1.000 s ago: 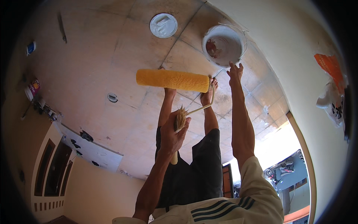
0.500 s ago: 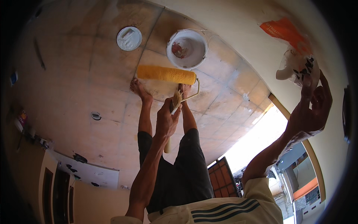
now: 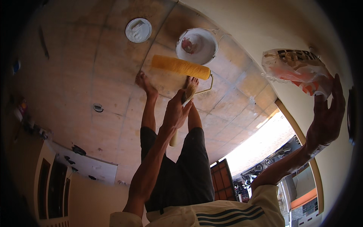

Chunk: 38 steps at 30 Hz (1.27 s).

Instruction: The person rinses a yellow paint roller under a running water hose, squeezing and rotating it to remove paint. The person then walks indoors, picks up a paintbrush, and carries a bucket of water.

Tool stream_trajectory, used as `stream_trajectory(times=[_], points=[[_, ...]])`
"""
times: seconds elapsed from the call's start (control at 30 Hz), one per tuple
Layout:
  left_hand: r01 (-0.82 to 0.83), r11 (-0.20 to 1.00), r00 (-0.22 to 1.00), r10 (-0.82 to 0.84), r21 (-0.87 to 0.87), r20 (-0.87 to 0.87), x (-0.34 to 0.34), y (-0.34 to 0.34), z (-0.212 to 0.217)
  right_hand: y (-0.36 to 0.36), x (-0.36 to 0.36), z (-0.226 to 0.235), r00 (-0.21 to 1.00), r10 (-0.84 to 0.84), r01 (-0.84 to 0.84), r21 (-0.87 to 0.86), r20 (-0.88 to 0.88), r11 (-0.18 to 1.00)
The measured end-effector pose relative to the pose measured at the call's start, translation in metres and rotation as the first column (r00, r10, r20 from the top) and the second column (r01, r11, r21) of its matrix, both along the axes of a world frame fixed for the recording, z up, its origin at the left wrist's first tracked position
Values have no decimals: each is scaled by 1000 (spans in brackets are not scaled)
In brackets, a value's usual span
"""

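Note:
My left hand is closed around a paint roller and a paintbrush together. The roller's yellow fuzzy sleeve extends across, above my feet, and its pale handle end pokes out below the hand. The brush has light bristles pointing up. Raised at the far right, close to the wall, my right hand grips a crumpled clear plastic bag with orange and dark print by its lower edge. Part of the grip is hidden by the bag.
A white bucket with reddish residue stands on the tiled floor just beyond the roller. Left of it lies a round white lid. The pale wall runs along the right, with a bright doorway and a dark gate panel nearer me.
The plastic bag has turned and spread out, its dark print now at the top. My right hand has shifted slightly right and down. My left hand keeps the roller and brush.

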State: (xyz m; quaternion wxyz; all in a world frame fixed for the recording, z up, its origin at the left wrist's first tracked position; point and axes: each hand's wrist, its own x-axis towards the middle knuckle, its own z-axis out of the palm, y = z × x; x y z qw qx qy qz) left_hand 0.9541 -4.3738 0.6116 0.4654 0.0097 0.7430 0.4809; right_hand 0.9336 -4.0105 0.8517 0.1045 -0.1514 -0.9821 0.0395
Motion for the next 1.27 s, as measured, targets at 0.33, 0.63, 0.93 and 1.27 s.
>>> stream_trajectory(times=[0.33,0.63,0.93,1.27], points=[[29,1000,991,-28,10,-130,22,29,-52,-44,32,-91,706,-457,259,-403,-542,878],[-8,983,1000,12,-186,19,28,3,-40,-188,93,-364,658,-534,116,-772,531,-625],[-40,930,999,47,-365,9,30,-56,-46,-210,90,-561,302,-561,397,-636,771,-662],[-135,910,988,155,-392,18,33,-102,-29,-296,156,-543,331,-685,275,-761,649,-587]])
